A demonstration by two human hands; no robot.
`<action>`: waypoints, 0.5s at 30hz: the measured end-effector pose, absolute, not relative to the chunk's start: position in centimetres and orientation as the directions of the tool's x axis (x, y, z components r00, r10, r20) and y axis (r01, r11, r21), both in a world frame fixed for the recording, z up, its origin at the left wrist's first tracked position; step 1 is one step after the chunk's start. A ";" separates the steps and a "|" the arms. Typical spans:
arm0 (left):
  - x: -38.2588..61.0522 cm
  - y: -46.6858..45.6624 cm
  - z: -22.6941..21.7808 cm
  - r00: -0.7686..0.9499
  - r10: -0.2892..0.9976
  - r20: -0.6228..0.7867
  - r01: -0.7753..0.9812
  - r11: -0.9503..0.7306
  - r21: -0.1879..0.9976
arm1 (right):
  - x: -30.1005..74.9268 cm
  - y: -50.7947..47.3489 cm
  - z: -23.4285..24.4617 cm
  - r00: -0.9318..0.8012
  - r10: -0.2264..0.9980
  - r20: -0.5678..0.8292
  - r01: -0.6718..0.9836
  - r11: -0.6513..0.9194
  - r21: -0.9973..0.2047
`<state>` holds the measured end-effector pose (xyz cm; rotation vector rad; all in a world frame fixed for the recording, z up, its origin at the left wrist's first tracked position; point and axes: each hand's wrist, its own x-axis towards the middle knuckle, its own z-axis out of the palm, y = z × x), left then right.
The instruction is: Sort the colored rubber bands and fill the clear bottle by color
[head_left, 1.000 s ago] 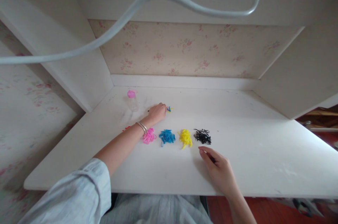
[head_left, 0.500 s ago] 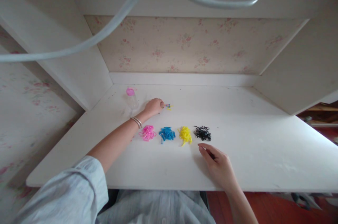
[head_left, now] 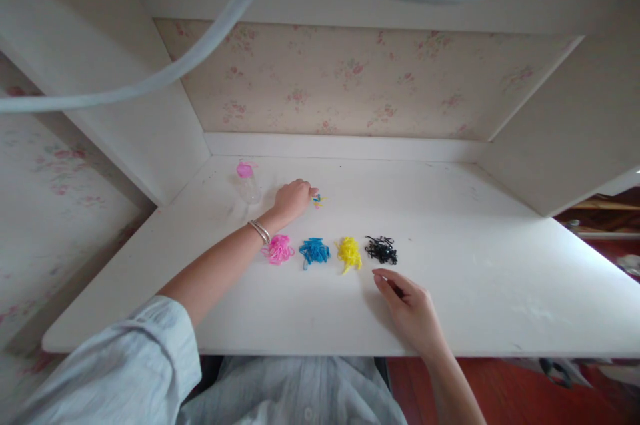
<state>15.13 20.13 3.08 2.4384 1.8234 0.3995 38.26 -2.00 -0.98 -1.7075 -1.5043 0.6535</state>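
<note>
Four separate heaps of small elastic bands lie in a row on the white desk: a pink heap [head_left: 279, 249], a blue heap [head_left: 315, 251], a yellow heap [head_left: 349, 254] and a black heap [head_left: 382, 249]. Beyond them, my left hand [head_left: 294, 199] is curled, its fingertips at a small mixed cluster of bands [head_left: 318, 200]; whatever they pinch is hidden. My right hand [head_left: 407, 305] hovers just in front of the black heap, thumb and forefinger pressed together. Anything between those fingertips is too small to make out.
A clear bottle [head_left: 251, 192] with a pink lid lies behind my left wrist. A pale cable [head_left: 210, 45] curves across the top of the view. Side panels [head_left: 550, 118] and a papered back wall [head_left: 350, 78] enclose the white desk [head_left: 450, 291].
My left hand has turned slightly at the mixed cluster, and more of its bands show beside the fingertips. My right hand keeps its pinch and place. The whole view has shifted a little.
</note>
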 end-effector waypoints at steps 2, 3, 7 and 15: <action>15.0 20.6 3.3 0.239 0.958 0.159 0.940 -0.270 0.210 | 38.2 -2.0 -0.9 0.178 0.978 0.105 0.593 -0.022 -0.805; 14.9 20.9 3.4 0.226 0.961 0.158 0.943 -0.257 0.211 | 38.2 -2.0 -0.9 0.178 0.978 0.104 0.593 -0.022 -0.805; 13.9 22.0 3.7 0.185 0.969 0.164 0.949 -0.219 0.226 | 38.3 -2.0 -1.2 0.173 0.980 0.100 0.588 -0.021 -0.809; 15.4 20.1 4.7 0.350 0.914 0.203 0.856 -0.400 0.327 | 38.4 -1.9 -1.4 0.176 0.980 0.095 0.581 -0.025 -0.814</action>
